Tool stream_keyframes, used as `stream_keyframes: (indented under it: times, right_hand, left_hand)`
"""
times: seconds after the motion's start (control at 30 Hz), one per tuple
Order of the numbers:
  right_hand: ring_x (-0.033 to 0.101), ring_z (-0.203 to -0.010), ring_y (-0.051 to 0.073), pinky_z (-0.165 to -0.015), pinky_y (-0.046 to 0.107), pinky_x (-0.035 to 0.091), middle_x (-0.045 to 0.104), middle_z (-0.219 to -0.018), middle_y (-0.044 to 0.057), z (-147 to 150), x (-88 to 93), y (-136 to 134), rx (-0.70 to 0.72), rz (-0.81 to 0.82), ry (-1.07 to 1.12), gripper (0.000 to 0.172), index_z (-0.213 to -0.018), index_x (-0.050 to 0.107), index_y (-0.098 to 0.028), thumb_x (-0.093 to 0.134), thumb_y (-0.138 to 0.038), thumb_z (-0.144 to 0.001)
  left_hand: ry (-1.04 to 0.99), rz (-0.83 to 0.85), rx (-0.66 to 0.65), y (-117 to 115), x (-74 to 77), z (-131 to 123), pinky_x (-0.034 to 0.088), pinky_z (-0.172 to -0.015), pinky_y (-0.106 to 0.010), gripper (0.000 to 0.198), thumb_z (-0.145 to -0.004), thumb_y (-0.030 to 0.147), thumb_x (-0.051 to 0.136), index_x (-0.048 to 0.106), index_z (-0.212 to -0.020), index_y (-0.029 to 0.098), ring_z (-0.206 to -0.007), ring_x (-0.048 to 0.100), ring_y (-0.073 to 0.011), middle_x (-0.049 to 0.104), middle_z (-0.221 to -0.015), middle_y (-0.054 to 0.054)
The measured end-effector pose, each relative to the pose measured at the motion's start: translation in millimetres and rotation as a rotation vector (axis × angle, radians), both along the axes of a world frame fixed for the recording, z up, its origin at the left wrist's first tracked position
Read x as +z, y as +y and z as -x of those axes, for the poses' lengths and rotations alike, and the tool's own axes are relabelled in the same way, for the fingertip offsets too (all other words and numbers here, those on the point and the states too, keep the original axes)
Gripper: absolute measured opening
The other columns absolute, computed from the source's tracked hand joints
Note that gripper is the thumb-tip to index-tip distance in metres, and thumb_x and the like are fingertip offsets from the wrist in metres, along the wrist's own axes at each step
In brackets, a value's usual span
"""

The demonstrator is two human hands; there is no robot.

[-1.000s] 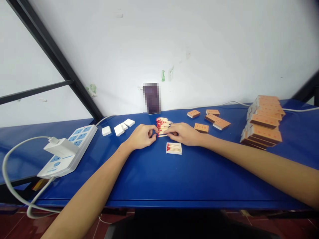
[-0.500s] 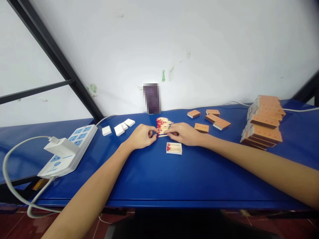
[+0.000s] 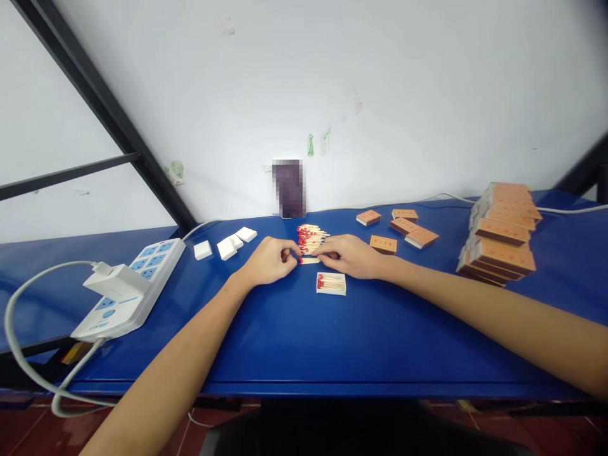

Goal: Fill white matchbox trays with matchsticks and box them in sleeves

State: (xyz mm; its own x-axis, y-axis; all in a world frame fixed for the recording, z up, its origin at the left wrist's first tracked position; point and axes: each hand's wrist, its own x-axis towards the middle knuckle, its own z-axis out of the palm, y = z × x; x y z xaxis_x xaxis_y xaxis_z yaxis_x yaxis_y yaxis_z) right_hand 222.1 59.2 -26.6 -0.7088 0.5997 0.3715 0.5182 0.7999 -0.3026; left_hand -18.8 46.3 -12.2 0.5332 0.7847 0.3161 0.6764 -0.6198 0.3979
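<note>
A pile of red-headed matches (image 3: pixel 311 238) lies on the blue table. Just in front of it, a few matches (image 3: pixel 310 260) lie sideways between my hands, slightly apart from the pile. My left hand (image 3: pixel 273 260) is closed at their red heads, thumb and forefinger curved close together. At the plain ends, my right hand (image 3: pixel 350 256) is closed with its fingertips on the sticks; its other fingers are partly hidden. Nearer to me sits an open white matchbox tray (image 3: pixel 331 292) with several matches inside, heads to the left.
Several white trays (image 3: pixel 202 250) lie at left, beside a power strip (image 3: pixel 156 253) with a plugged-in charger (image 3: pixel 116 282). Loose orange matchboxes (image 3: pixel 383 244) lie beyond my right hand, and stacked matchboxes (image 3: pixel 503 247) stand at right. A blurred-out dark object (image 3: pixel 289 189) leans on the wall.
The few matches between my hands have come slightly towards me, opening a narrow gap from the pile. Both hands stay nearly in place.
</note>
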Motion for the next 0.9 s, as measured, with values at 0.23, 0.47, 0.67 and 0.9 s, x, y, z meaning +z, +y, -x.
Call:
stream_keyframes:
  times: [0.23, 0.47, 0.67, 0.9]
  right_hand:
    - [0.055, -0.070, 0.014, -0.066, 0.025, 0.035, 0.069, -0.080, 0.002, 0.2, 0.0, -0.3, -0.016, 0.017, 0.005, 0.026, -0.107, 0.072, -0.020, 0.052, -0.021, -0.091]
    - [0.053, -0.067, 0.013, -0.064, 0.025, 0.033, 0.064, -0.073, 0.001, 1.1, 0.5, -0.9, -0.030, 0.041, 0.021, 0.024, -0.105, 0.072, -0.020, 0.054, -0.021, -0.090]
    - [0.051, -0.063, 0.012, -0.062, 0.024, 0.032, 0.061, -0.069, -0.001, 2.4, 0.3, -2.2, -0.059, 0.063, 0.027, 0.028, -0.113, 0.070, -0.019, 0.055, -0.021, -0.090]
    - [0.054, -0.067, 0.013, -0.065, 0.025, 0.035, 0.065, -0.074, 0.001, 2.5, 2.3, -3.2, -0.017, 0.051, 0.028, 0.024, -0.104, 0.072, -0.019, 0.053, -0.020, -0.090]
  left_hand:
    - [0.011, -0.056, 0.044, 2.6, -0.3, 2.5, 0.037, -0.056, -0.022, 0.024, -0.075, 0.013, 0.052, 0.071, -0.089, 0.016, -0.051, 0.050, -0.0088, 0.059, -0.057, 0.005]
    - [0.040, -0.046, 0.037, 1.5, 1.0, 2.0, 0.037, -0.057, -0.022, 0.027, -0.076, 0.013, 0.051, 0.074, -0.090, 0.017, -0.053, 0.052, -0.0103, 0.062, -0.060, 0.003]
    - [0.069, -0.026, 0.030, 1.5, 0.9, 2.3, 0.037, -0.056, -0.023, 0.030, -0.076, 0.013, 0.051, 0.076, -0.092, 0.017, -0.055, 0.052, -0.0111, 0.064, -0.062, 0.001]
    - [0.062, -0.027, 0.025, 0.6, 0.4, 1.0, 0.038, -0.057, -0.023, 0.030, -0.076, 0.013, 0.051, 0.076, -0.092, 0.017, -0.055, 0.052, -0.0111, 0.066, -0.064, 0.000]
